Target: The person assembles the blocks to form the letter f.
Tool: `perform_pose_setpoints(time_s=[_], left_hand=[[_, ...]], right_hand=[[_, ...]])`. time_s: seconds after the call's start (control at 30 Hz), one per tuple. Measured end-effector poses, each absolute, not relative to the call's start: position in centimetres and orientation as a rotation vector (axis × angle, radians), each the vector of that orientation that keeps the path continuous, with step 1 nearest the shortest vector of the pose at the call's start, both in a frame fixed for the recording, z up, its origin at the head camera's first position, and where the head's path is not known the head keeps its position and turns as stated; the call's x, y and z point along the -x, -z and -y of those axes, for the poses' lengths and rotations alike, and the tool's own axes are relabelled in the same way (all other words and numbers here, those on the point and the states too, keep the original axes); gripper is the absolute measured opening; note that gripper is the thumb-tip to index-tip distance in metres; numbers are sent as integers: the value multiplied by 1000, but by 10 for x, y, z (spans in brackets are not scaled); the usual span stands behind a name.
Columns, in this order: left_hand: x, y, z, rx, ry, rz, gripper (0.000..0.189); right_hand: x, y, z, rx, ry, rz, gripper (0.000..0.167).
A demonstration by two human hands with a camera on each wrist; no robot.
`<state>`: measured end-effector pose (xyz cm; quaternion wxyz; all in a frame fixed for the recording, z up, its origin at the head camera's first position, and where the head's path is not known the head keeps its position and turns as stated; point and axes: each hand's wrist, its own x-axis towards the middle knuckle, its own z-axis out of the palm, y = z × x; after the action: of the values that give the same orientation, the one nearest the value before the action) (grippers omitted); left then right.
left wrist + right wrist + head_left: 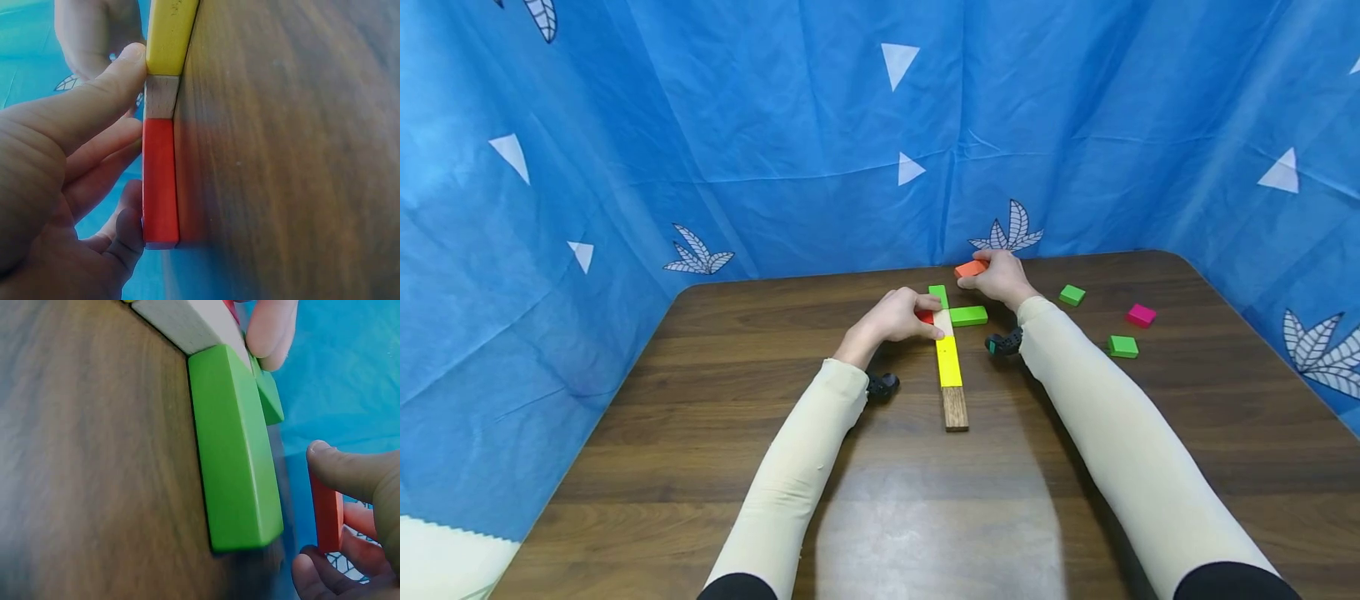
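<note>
The orange block [972, 268] is at the far side of the bench [737, 467], near the blue curtain [820, 92], held in the right grip [998, 279]. The right grip is closed to the block's width, thumb on one side and fingers opposite; contact between block and bench cannot be confirmed. Handling: the block appears to be painted wood, so treat it as light, stiff and not fragile; the smooth finish may slip slightly under dry fingertips. Recommended hold: opposite long sides, near mid-length, leaving the end faces free. The left grip [901, 315] is spread, lifting nothing; its thumb tip touches the row at the edge of the yellow section [948, 362], and its fingers lie about the red block [160, 181] and the white block [943, 322]. A green block [968, 316] abuts the white block on the opposite side. The brown block [955, 408] ends the row nearest the person. Such a row would shift easily if knocked. Containers: none visible; the magenta block [1141, 315] lies directly on the bench.
</note>
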<state>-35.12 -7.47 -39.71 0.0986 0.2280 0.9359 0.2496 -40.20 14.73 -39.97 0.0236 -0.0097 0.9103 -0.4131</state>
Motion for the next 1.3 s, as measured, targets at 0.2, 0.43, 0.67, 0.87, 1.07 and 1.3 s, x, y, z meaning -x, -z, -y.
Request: perform_pose_setpoints(time_s=[0.2, 0.43, 0.67, 0.87, 1.07, 1.3], left_hand=[[352, 399, 73, -686, -747, -2760, 62], [352, 398, 72, -680, -738, -2768, 61], [353, 395, 72, -705, -724, -2766, 62], [352, 392, 72, -719, -725, -2763, 61], [352, 394, 74, -712, -716, -2771, 62], [351, 396, 77, -707, -736, -2764, 61]], right_hand=[[408, 399, -139, 31, 1286, -2802, 67], [415, 402, -133, 43, 1268, -2812, 59], [420, 403, -128, 47, 1240, -2791, 60], [425, 401, -127, 21, 1239, -2752, 58], [428, 401, -123, 31, 1239, -2732, 51], [425, 404, -117, 48, 1235, -2733, 49]])
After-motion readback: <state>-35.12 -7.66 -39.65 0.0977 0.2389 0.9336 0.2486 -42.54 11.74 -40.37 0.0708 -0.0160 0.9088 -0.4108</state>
